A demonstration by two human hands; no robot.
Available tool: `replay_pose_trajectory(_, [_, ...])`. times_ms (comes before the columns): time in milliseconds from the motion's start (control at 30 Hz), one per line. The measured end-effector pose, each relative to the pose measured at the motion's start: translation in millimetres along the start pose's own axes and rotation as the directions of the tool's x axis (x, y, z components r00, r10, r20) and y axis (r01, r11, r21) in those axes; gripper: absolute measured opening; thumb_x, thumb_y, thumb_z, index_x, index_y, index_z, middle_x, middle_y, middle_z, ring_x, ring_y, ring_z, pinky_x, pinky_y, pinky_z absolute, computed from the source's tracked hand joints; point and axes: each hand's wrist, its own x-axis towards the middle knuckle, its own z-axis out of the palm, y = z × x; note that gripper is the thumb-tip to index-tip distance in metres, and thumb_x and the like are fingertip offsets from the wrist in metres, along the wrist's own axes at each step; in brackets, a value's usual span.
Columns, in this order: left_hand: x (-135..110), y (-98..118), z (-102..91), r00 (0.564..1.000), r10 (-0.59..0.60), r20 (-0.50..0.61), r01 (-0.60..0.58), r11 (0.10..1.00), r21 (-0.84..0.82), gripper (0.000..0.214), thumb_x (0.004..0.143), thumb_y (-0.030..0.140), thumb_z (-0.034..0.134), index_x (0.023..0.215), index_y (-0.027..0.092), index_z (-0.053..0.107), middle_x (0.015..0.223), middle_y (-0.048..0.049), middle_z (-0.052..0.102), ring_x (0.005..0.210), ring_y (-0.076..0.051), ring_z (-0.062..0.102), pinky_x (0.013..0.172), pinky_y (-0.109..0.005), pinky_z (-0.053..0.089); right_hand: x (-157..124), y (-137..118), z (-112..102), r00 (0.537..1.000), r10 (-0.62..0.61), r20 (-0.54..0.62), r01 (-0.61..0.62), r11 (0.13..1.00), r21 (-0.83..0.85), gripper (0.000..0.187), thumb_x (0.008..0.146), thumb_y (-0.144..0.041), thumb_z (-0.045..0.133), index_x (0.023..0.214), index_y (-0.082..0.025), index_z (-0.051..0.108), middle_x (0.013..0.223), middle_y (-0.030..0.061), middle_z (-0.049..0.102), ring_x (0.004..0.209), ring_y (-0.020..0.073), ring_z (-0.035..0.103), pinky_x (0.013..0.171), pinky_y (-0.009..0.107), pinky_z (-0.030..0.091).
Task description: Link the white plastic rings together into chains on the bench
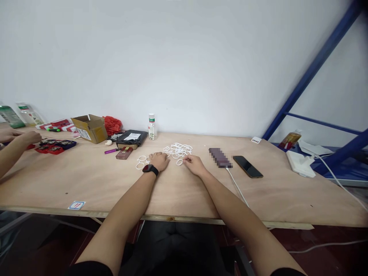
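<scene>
A pile of thin white rings [178, 148] lies on the wooden table in front of me. At the pile's near edge my right hand [195, 165] pinches one white ring [179, 162] between thumb and fingers. My left hand [160, 160], with a black watch [150, 169] on its wrist, rests on the table at the pile's left side. Its fingers lie loosely bent and apart, by the rings; their tips are small and partly hidden. Just left of it, several separate white rings [140, 166] lie flat, one partly behind the hand.
Right of my hands lie a blurred-out phone-like device [220, 157] on a white cable and a black phone [247, 166]. A bottle [151, 126], black parcel [130, 137], dark red box [124, 153] and cardboard box [90, 128] stand leftward. Another person's hands [21, 138] work at far left.
</scene>
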Motion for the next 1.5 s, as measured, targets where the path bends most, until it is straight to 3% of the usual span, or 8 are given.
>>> replay_pose_trajectory(100, [0, 3, -5.5, 0.998, -0.032, -0.051, 0.031, 0.999, -0.021, 0.023, 0.086, 0.038, 0.052, 0.087, 0.023, 0.070, 0.103, -0.0116, 0.070, 0.106, -0.033, 0.057, 0.100, -0.055, 0.024, -2, -3, 2, 0.998, 0.004, 0.067, 0.002, 0.996, -0.085, 0.011, 0.078, -0.022, 0.062, 0.082, -0.022, 0.072, 0.082, 0.0015, 0.072, 0.075, 0.0175, 0.064, 0.070, 0.028, 0.047])
replay_pose_trajectory(200, [-2, 9, -13.5, 0.989, -0.037, -0.146, 0.020, 0.993, -0.115, 0.020, 0.087, 0.033, 0.052, 0.085, 0.022, 0.068, 0.109, -0.0100, 0.069, 0.108, -0.031, 0.057, 0.100, -0.052, 0.026, -5, -8, 7, 0.995, 0.010, 0.094, 0.003, 0.990, -0.143, 0.013, 0.078, -0.019, 0.062, 0.083, -0.023, 0.073, 0.085, 0.0026, 0.073, 0.079, 0.0195, 0.065, 0.072, 0.030, 0.048])
replay_pose_trajectory(367, [-7, 22, -20.9, 0.953, 0.079, -0.292, -0.166, 0.943, -0.289, 0.014, 0.086, 0.032, 0.058, 0.086, 0.023, 0.068, 0.128, -0.0062, 0.061, 0.116, -0.027, 0.055, 0.101, -0.046, 0.034, -6, -16, 16, 0.954, -0.199, 0.223, 0.185, 0.979, 0.083, 0.037, 0.084, -0.013, 0.052, 0.114, -0.026, 0.069, 0.107, 0.0028, 0.072, 0.102, 0.0201, 0.064, 0.092, 0.034, 0.047])
replay_pose_trajectory(533, [-11, 28, -15.4, 0.879, 0.267, -0.395, -0.426, 0.811, -0.400, 0.007, 0.080, 0.024, 0.061, 0.085, 0.021, 0.065, 0.117, -0.0066, 0.066, 0.112, -0.022, 0.060, 0.100, -0.039, 0.045, -1, -9, 9, 0.999, -0.040, 0.034, 0.034, 0.986, 0.163, 0.041, 0.083, -0.028, 0.059, 0.123, -0.021, 0.063, 0.097, 0.0054, 0.073, 0.085, 0.0191, 0.066, 0.085, 0.035, 0.050])
replay_pose_trajectory(700, [-15, 33, -10.3, 0.870, 0.333, -0.365, -0.476, 0.759, -0.444, 0.018, 0.074, 0.016, 0.060, 0.091, 0.020, 0.063, 0.119, -0.0069, 0.066, 0.111, -0.022, 0.061, 0.101, -0.039, 0.047, 1, -3, 3, 0.999, 0.022, -0.029, -0.011, 0.944, 0.330, 0.038, 0.081, -0.039, 0.061, 0.113, -0.019, 0.068, 0.088, 0.0047, 0.072, 0.071, 0.0165, 0.062, 0.068, 0.028, 0.050])
replay_pose_trajectory(900, [-19, 37, -13.1, 0.881, 0.342, -0.328, -0.469, 0.731, -0.495, 0.024, 0.074, 0.018, 0.059, 0.098, 0.019, 0.061, 0.116, -0.0068, 0.067, 0.107, -0.022, 0.063, 0.095, -0.037, 0.049, 1, -6, 3, 0.996, 0.008, -0.086, 0.021, 0.942, 0.334, 0.028, 0.080, -0.041, 0.063, 0.093, -0.018, 0.070, 0.079, 0.0028, 0.070, 0.059, 0.0135, 0.056, 0.055, 0.024, 0.044])
replay_pose_trajectory(1300, [-19, 38, -19.5, 0.896, 0.360, -0.259, -0.444, 0.722, -0.530, 0.017, 0.076, 0.025, 0.058, 0.093, 0.020, 0.057, 0.090, -0.0019, 0.066, 0.085, -0.017, 0.062, 0.080, -0.030, 0.048, -3, -15, -4, 0.993, -0.067, -0.099, 0.081, 0.986, 0.143, 0.017, 0.083, -0.030, 0.055, 0.085, -0.019, 0.066, 0.073, 0.0010, 0.068, 0.060, 0.0138, 0.057, 0.060, 0.024, 0.043])
replay_pose_trajectory(1500, [-20, 37, -25.4, 0.937, 0.302, -0.175, -0.349, 0.823, -0.448, 0.026, 0.075, 0.033, 0.061, 0.098, 0.021, 0.059, 0.096, -0.0036, 0.068, 0.089, -0.020, 0.062, 0.081, -0.032, 0.047, 0, -10, -3, 0.996, -0.073, -0.051, 0.077, 0.995, 0.062, 0.026, 0.086, -0.036, 0.054, 0.101, -0.021, 0.069, 0.083, 0.0017, 0.070, 0.072, 0.0159, 0.061, 0.072, 0.028, 0.047])
